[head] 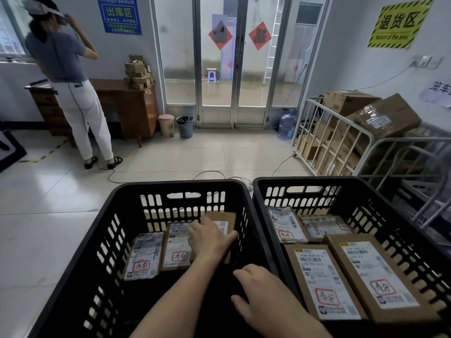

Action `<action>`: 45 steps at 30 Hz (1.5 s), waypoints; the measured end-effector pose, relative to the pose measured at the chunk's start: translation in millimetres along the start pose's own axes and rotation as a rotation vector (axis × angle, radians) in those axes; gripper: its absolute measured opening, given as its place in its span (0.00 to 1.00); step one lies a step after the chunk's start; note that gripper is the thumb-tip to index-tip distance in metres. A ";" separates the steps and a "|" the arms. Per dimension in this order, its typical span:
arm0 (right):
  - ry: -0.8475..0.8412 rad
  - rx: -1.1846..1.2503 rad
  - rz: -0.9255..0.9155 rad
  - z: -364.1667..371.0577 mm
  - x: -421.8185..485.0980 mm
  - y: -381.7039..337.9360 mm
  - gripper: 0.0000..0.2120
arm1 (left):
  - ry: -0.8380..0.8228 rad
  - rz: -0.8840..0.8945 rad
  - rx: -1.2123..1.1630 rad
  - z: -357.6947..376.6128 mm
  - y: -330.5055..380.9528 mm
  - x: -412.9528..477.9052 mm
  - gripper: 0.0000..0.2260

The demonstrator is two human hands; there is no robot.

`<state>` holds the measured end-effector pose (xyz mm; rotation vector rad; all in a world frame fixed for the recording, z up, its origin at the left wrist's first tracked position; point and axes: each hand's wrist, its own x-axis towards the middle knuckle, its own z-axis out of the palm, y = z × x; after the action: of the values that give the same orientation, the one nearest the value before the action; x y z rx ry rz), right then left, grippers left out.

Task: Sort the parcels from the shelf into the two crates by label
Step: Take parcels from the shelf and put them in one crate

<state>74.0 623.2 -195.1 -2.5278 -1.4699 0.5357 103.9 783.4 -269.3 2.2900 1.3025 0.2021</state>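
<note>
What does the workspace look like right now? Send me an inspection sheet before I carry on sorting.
Surface: pale tiled floor; left black slotted plastic crate and right black slotted plastic crate stand side by side.
Job's things: three brown labelled cardboard parcels in the left crate, four more parcels in the right.
Clutter: nothing seen in the crates besides parcels.
Grips: left grip holds the rightmost parcel in the left crate; right grip hangs loosely curled, holding nothing, near that crate's right rim.
Cables: white cable lying on the floor behind the crates.
Surroundings: white metal cage cart of cartons at right; brown wooden desk and a standing person at left; glass doors ahead.
</note>
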 end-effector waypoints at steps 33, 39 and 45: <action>0.134 -0.222 0.196 115.3 114.6 14.8 0.42 | -0.266 0.363 0.515 -35.8 -158.4 -3.3 0.41; 0.228 -0.208 0.125 131.5 145.7 30.7 0.48 | -0.230 0.451 0.438 -18.5 -137.1 2.2 0.34; 0.203 -0.233 0.134 139.6 151.9 33.8 0.46 | -0.200 0.453 0.421 -8.5 -136.9 -0.4 0.32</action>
<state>115.5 733.0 -368.1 -2.7751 -1.3683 0.1238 -4.1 843.7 -328.4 2.8547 0.7626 -0.1663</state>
